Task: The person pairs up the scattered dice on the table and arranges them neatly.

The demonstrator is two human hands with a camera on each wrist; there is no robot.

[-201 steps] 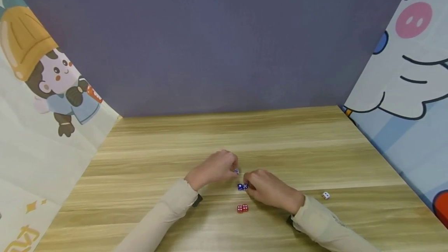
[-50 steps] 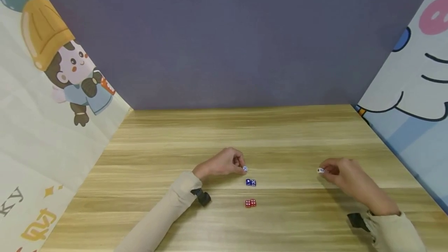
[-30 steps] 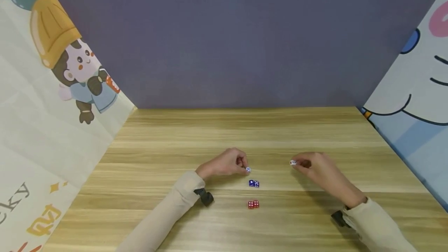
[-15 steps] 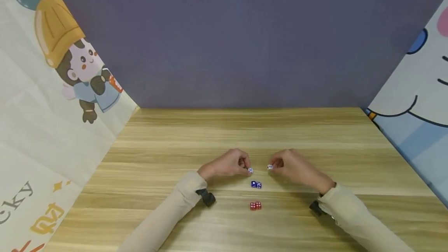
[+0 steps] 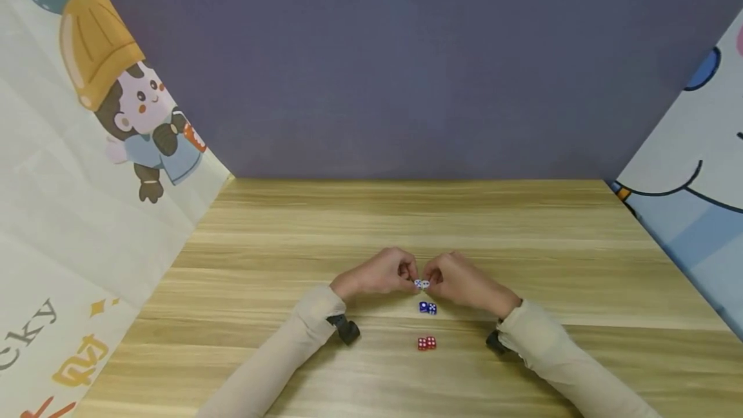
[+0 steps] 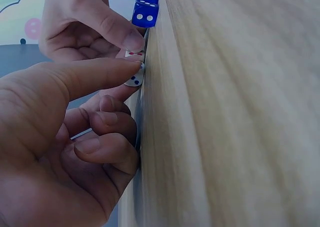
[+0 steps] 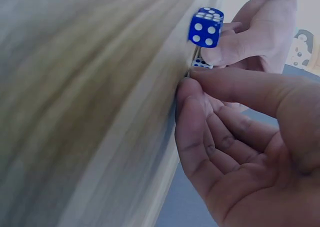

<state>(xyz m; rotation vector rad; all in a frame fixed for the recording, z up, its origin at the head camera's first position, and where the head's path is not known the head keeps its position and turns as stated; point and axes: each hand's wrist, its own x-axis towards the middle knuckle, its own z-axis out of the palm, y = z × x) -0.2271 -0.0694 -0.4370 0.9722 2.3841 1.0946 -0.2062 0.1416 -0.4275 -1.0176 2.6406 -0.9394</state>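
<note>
In the head view, my left hand [image 5: 377,273] pinches a white die [image 5: 418,284] between thumb and finger. Right beside it, my right hand [image 5: 464,284] pinches a second white die [image 5: 426,284]. The left wrist view shows blue pips on the left hand's white die [image 6: 134,80] and red marks on the other white die [image 6: 134,53]. Fingers cover much of both. Whether the two dice touch is hard to tell. Just nearer than the hands, two blue dice [image 5: 424,307] sit side by side on the table. Nearer still is a pair of red dice [image 5: 422,344], also side by side.
The wood-grain table [image 5: 278,224] runs back to a dark grey-blue panel [image 5: 371,69]. Cartoon-printed sheets stand along the left side [image 5: 35,166] and the right side [image 5: 714,231]. A dark wrist device [image 5: 345,329] sits under the left sleeve.
The white die that lay at the right of the table was picked up by my right hand and carried left, beside the left hand's die. The left hand keeps its pinch.
</note>
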